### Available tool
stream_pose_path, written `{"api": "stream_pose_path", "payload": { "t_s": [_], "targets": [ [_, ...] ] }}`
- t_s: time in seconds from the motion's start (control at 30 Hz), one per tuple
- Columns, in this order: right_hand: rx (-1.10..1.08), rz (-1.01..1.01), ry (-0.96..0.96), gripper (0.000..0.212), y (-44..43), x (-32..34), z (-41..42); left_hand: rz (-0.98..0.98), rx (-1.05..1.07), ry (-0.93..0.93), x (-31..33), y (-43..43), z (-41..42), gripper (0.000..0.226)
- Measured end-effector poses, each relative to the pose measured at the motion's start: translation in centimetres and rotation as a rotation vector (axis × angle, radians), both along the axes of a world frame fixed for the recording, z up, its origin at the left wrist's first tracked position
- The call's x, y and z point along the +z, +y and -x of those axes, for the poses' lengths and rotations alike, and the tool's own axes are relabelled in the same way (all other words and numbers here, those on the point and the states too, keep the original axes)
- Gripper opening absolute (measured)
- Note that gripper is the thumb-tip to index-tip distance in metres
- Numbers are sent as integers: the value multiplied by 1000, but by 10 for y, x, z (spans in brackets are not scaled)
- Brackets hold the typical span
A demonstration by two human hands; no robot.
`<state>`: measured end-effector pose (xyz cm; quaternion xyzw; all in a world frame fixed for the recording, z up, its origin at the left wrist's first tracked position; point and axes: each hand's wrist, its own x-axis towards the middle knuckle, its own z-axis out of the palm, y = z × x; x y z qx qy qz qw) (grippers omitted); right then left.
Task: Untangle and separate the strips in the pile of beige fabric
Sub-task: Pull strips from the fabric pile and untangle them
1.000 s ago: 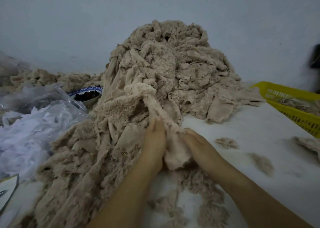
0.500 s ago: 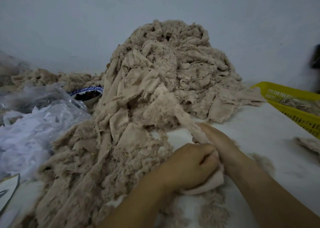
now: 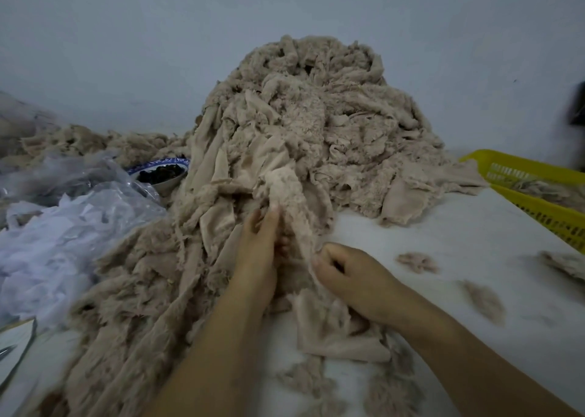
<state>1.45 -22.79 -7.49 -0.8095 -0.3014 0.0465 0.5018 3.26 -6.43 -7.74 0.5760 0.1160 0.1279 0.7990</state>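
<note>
A tall pile of beige fabric (image 3: 316, 125) rises at the middle back of the white table and spreads down to the left front. One fuzzy strip (image 3: 291, 195) runs from the pile toward me. My left hand (image 3: 258, 245) lies flat against this strip, fingers pointing up and gripping its left side. My right hand (image 3: 348, 277) pinches the same strip lower down, at its right edge. A flat beige piece (image 3: 332, 331) lies on the table below my hands.
A yellow plastic basket (image 3: 544, 207) with scraps stands at the right edge. Clear plastic bags of white material (image 3: 60, 226) lie at the left, and a blue-rimmed bowl (image 3: 161, 176) behind them. Small fluff tufts (image 3: 418, 261) dot the white table (image 3: 459, 236).
My left hand has moved up from the table to the strip near the pile. The right hand has slid back toward me along the strip. A pulled piece now lies flat below.
</note>
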Motion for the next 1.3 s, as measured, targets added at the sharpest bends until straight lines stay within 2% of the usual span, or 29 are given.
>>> {"api": "stream_pose_path", "payload": {
  "t_s": [0.03,0.1,0.17,0.2,0.27,0.3,0.37,0.43,0.5,0.6,0.67,0.8,0.87,0.93,1.0,1.03,1.13,1.17,1.27,1.3],
  "targets": [
    [26,23,10,39,0,-2,1,-1,38,-4,1,2,-1,47],
    [5,80,0,39,-4,-5,0,-197,264,0,7,6,-1,19],
    [-138,124,-62,39,-11,-8,-5,-381,438,-173,15,6,8,22],
    [-238,114,-95,37,-14,-9,-8,-448,404,-279,21,0,16,23],
    [-435,-87,-42,31,-18,-7,-13,-599,126,-374,26,-22,32,20],
    [-483,-256,76,32,-19,-4,-14,-688,-46,-370,23,-36,38,18],
    [-362,-537,384,45,-23,1,-15,-828,-278,-390,19,-57,45,17],
    [-174,-580,563,50,-25,2,-11,-891,-388,-399,18,-63,46,18],
    [-165,-523,627,56,-27,1,-11,-981,-485,-385,18,-63,46,18],
    [-224,-543,724,28,-32,1,-13,-1102,-621,-366,18,-64,51,21],
    [-192,-584,734,25,-35,2,-15,-1044,-705,-341,20,-67,56,26],
    [-169,-489,740,29,-30,1,-25,-904,-901,-275,25,-70,57,20],
    [-178,-517,814,38,-27,-1,-34,-869,-979,-258,23,-69,59,18],
    [-235,-567,744,49,-23,-2,-37,-706,-1010,-203,23,-64,58,18],
    [-314,-540,544,53,-22,-2,-32,-419,-947,-117,22,-57,55,19],
    [-350,-470,430,51,-20,1,-28,-294,-846,-74,21,-54,52,21],
    [-360,-136,59,48,-9,5,-18,-106,-380,27,16,-44,33,29],
    [-333,-63,-16,45,-3,6,-13,-41,-298,50,14,-41,27,29],
    [-158,81,-127,43,10,3,-2,220,-331,99,17,-29,16,26],
    [-101,131,-163,44,12,1,1,341,-362,99,19,-24,12,32]
  ]
}}
